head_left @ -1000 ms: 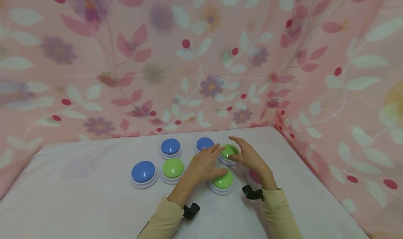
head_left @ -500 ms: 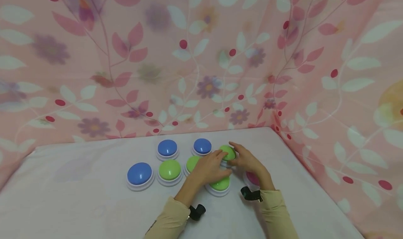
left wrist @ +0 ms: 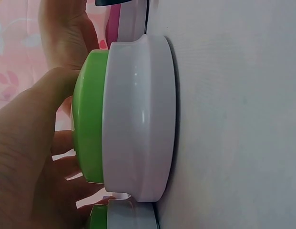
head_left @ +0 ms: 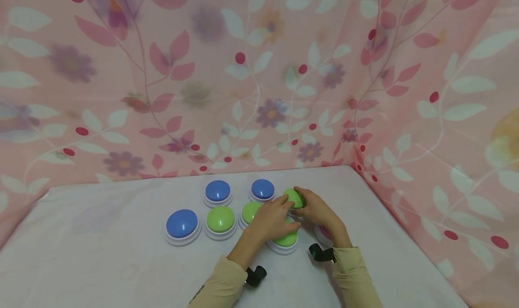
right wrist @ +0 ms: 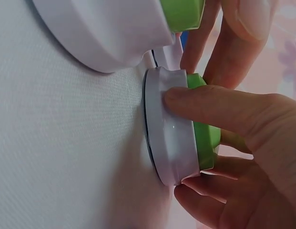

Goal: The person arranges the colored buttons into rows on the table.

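Observation:
My right hand grips a green-domed push button with a white base, its thumb along the base's side and fingers curled round the far side. Reaching over the nearest green push button is my left hand, its fingers spread and bent slightly. Its fingertips come right up to the left side of the gripped button in the head view. The left hand and wrist hide part of the nearest button and of the middle green button.
Another green push button stands left of the hands, with blue push buttons around it, two of them at the back. A pink push button is partly hidden by the right wrist. A flowered curtain borders the white table.
The right thumb and fingers have closed round the back green button, which has shifted slightly. The left hand has moved a little right, uncovering the back blue and middle green buttons.

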`<action>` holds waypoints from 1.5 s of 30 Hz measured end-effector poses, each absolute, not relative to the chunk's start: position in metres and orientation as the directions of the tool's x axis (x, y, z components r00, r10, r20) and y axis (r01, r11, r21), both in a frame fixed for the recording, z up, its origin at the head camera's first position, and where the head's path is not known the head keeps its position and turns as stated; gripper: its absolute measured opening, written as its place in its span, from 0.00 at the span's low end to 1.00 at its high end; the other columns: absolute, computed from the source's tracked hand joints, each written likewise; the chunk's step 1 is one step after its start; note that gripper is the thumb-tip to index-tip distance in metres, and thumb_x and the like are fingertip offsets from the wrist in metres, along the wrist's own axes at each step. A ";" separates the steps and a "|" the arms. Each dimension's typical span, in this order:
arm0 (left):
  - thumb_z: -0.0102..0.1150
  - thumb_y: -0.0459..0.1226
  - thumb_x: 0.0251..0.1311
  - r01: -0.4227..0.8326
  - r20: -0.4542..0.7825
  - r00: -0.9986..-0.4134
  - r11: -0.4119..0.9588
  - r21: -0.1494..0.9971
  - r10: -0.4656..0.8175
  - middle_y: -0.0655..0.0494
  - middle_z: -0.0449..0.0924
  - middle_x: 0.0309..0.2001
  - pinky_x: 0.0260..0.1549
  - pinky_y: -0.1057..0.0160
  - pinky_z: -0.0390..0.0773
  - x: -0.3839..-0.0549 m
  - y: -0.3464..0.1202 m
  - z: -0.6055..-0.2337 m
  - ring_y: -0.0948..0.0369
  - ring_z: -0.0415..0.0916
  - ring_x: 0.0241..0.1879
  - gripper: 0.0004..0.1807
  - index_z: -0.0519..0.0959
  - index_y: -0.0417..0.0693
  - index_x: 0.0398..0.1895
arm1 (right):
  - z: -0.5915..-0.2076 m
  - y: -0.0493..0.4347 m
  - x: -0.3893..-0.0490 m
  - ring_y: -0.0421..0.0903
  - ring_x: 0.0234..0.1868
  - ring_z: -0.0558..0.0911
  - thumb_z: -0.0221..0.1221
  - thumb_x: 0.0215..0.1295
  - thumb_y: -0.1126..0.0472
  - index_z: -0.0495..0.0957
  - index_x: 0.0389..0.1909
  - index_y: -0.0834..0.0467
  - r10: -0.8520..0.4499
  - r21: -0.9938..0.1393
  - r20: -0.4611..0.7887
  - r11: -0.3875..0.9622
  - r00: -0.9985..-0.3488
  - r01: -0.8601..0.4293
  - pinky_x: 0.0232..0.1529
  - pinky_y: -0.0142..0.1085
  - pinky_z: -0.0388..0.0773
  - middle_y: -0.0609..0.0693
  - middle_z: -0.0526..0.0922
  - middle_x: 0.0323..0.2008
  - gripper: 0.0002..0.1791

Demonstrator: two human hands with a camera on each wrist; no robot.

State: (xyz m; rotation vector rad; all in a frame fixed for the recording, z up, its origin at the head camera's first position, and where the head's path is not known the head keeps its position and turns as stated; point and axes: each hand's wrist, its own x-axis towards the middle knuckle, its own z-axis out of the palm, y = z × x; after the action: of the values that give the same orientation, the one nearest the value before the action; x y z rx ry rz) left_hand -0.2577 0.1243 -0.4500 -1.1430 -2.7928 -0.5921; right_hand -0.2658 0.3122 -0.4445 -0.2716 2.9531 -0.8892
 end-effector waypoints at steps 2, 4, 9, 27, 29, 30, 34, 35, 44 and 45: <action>0.57 0.58 0.61 0.686 0.203 -0.723 0.651 0.325 0.660 0.47 0.67 0.70 0.65 0.50 0.69 -0.258 0.124 -0.451 0.54 0.67 0.68 0.35 0.74 0.47 0.65 | -0.445 0.312 -0.267 0.60 0.61 0.74 0.68 0.56 0.63 0.63 0.70 0.68 -0.182 -0.545 0.008 0.824 -0.983 -0.157 0.64 0.56 0.69 0.65 0.73 0.63 0.41; 0.56 0.58 0.62 0.684 0.202 -0.725 0.654 0.323 0.659 0.47 0.67 0.70 0.65 0.50 0.69 -0.259 0.123 -0.451 0.54 0.66 0.69 0.35 0.73 0.47 0.66 | -0.446 0.312 -0.268 0.60 0.62 0.74 0.68 0.57 0.62 0.63 0.70 0.67 -0.186 -0.537 0.007 0.828 -0.983 -0.161 0.64 0.56 0.69 0.65 0.73 0.64 0.41; 0.56 0.58 0.62 0.690 0.212 -0.721 0.656 0.307 0.659 0.48 0.67 0.70 0.67 0.49 0.67 -0.260 0.120 -0.453 0.54 0.66 0.69 0.35 0.73 0.47 0.66 | -0.444 0.310 -0.269 0.59 0.60 0.75 0.69 0.56 0.61 0.64 0.70 0.68 -0.206 -0.514 0.019 0.837 -0.978 -0.186 0.62 0.55 0.71 0.64 0.74 0.62 0.41; 0.56 0.58 0.62 0.755 0.316 -0.656 0.603 0.258 0.686 0.47 0.70 0.68 0.68 0.48 0.65 -0.252 0.113 -0.447 0.54 0.68 0.68 0.33 0.74 0.48 0.65 | -0.426 0.307 -0.250 0.62 0.62 0.74 0.69 0.56 0.64 0.67 0.67 0.69 -0.237 -0.506 0.105 0.823 -0.966 -0.257 0.63 0.56 0.71 0.66 0.73 0.63 0.37; 0.56 0.58 0.62 0.761 0.319 -0.648 0.603 0.237 0.692 0.48 0.72 0.67 0.68 0.48 0.65 -0.250 0.112 -0.447 0.55 0.68 0.68 0.33 0.74 0.48 0.64 | -0.428 0.306 -0.249 0.63 0.62 0.74 0.69 0.55 0.65 0.67 0.66 0.70 -0.248 -0.495 0.117 0.825 -0.962 -0.273 0.63 0.57 0.70 0.67 0.73 0.63 0.37; 0.56 0.58 0.62 0.763 0.320 -0.646 0.606 0.226 0.693 0.49 0.72 0.66 0.68 0.49 0.65 -0.250 0.112 -0.447 0.56 0.68 0.68 0.33 0.75 0.47 0.64 | -0.429 0.307 -0.249 0.63 0.62 0.74 0.69 0.55 0.65 0.68 0.66 0.70 -0.252 -0.491 0.124 0.825 -0.960 -0.280 0.63 0.57 0.70 0.67 0.73 0.62 0.37; 0.56 0.57 0.63 0.762 0.311 -0.645 0.619 0.192 0.698 0.49 0.72 0.66 0.69 0.50 0.64 -0.248 0.111 -0.448 0.56 0.68 0.68 0.33 0.75 0.47 0.64 | -0.435 0.307 -0.250 0.64 0.62 0.74 0.70 0.54 0.67 0.68 0.65 0.72 -0.266 -0.491 0.173 0.812 -0.948 -0.317 0.63 0.57 0.70 0.69 0.73 0.62 0.37; 0.56 0.57 0.63 0.761 0.310 -0.647 0.621 0.191 0.697 0.49 0.72 0.67 0.69 0.51 0.63 -0.248 0.111 -0.448 0.55 0.67 0.68 0.33 0.75 0.47 0.64 | -0.436 0.307 -0.251 0.65 0.62 0.74 0.69 0.54 0.68 0.68 0.65 0.72 -0.268 -0.494 0.182 0.807 -0.946 -0.324 0.62 0.57 0.70 0.69 0.73 0.62 0.37; 0.55 0.58 0.62 0.746 0.278 -0.664 0.643 0.175 0.695 0.48 0.71 0.67 0.69 0.49 0.63 -0.249 0.110 -0.450 0.54 0.68 0.67 0.34 0.75 0.47 0.64 | -0.445 0.307 -0.256 0.63 0.63 0.73 0.66 0.58 0.69 0.65 0.67 0.71 -0.282 -0.568 0.116 0.768 -0.952 -0.296 0.63 0.56 0.69 0.68 0.71 0.64 0.36; 0.55 0.58 0.63 0.744 0.272 -0.666 0.644 0.175 0.695 0.48 0.71 0.67 0.69 0.48 0.63 -0.249 0.110 -0.450 0.54 0.68 0.67 0.33 0.75 0.47 0.64 | -0.444 0.307 -0.255 0.63 0.63 0.73 0.66 0.58 0.68 0.65 0.67 0.71 -0.285 -0.573 0.106 0.766 -0.953 -0.293 0.63 0.57 0.70 0.68 0.71 0.64 0.36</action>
State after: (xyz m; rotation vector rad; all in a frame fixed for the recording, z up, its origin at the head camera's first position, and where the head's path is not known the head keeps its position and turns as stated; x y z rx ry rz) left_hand -0.2492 0.1102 -0.4503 -1.1856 -2.6825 -0.4071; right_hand -0.2554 0.3070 -0.4441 -0.4848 2.9637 -0.9651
